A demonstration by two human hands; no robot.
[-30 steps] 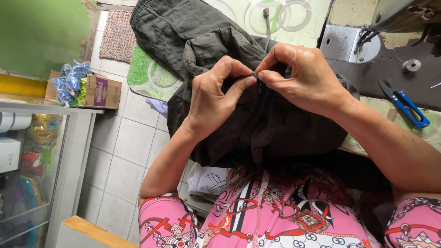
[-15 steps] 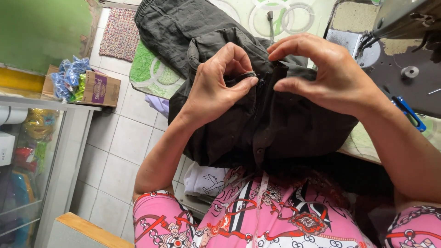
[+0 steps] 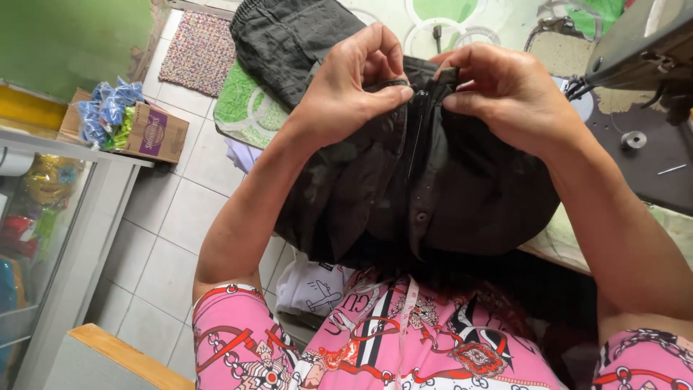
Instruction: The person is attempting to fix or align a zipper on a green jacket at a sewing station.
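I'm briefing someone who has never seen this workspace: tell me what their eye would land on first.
First, the two hands meeting at the centre top: the left hand and right hand pinch the dark garment either side of its zipper. Next, the bright pink patterned clothing along the bottom edge. At far left, a cardboard box of blue bundles sits on the tiled floor.

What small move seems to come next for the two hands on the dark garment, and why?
Probably drawing the two edges slightly apart. The left hand and right hand each pinch the black garment on either side of the top of its zipper, so the seam between them looks like what is being worked on.
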